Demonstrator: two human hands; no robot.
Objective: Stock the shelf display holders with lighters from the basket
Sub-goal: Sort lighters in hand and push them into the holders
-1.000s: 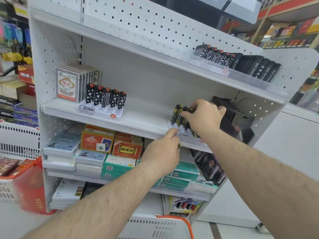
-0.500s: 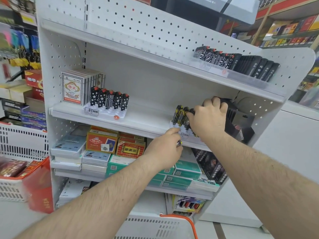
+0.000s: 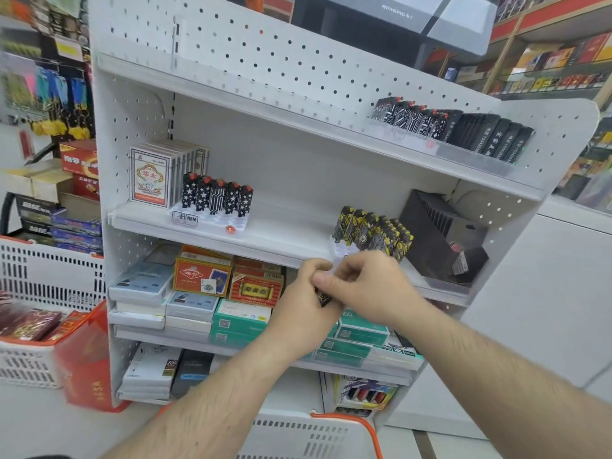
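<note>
Since the earlier frame your right hand (image 3: 371, 289) has dropped from the yellow-black lighters (image 3: 374, 231) on the middle shelf (image 3: 281, 236) to meet your left hand (image 3: 306, 301) below its edge; both pinch one dark lighter (image 3: 323, 298) (mostly hidden). White basket (image 3: 298, 435) sits below.

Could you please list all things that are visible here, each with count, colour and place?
star-pattern lighters: five, black and white, middle shelf left
yellow-black lighters: one row, count unclear, middle shelf centre
card packs: one stack, white, beside the star lighters
black display box: one, middle shelf right
patterned lighters: one row, black and white, top shelf
white basket: one, orange handle, bottom
left hand: holds a dark lighter
right hand: reaches to that lighter
</note>
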